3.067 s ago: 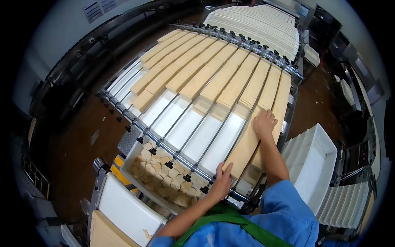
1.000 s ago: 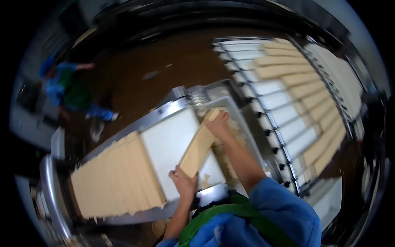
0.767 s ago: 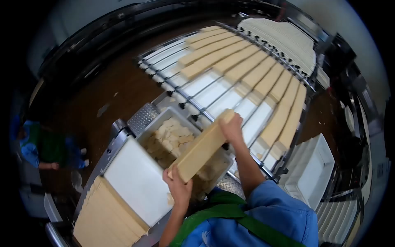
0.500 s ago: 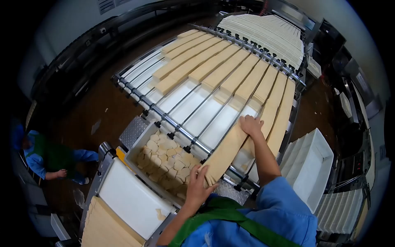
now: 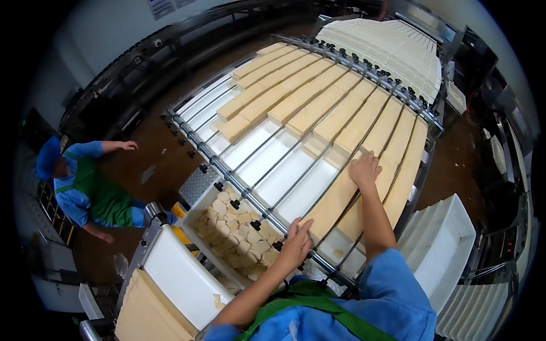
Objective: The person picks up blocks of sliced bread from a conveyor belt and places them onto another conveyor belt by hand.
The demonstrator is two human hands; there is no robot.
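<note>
A long, pale yellow stack of dough strips [image 5: 331,206] lies in a lane of the white slatted table between my two hands. My left hand [image 5: 296,245] grips its near end, with the fingers against the end face and side, just above the front metal bar. At the far end, my right hand [image 5: 365,170] has its fingers curled over the stack, close to the neighbouring rows. Similar dough stacks [image 5: 307,94] fill the lanes farther back. The underside of the held stack is hidden.
Thin metal rods divide the table [image 5: 301,181] into lanes. Below its front bar, a bin [image 5: 199,241] holds many thin dough pieces. A white roller conveyor [image 5: 179,273] carries a dough sheet [image 5: 151,310]. White trays [image 5: 438,244] stand right. A co-worker [image 5: 94,182] stands left.
The dough stack has slid away from me; its near end, which overhung the front bar, now lies behind it. Both hands moved with it. The co-worker has come further into view, one arm outstretched.
</note>
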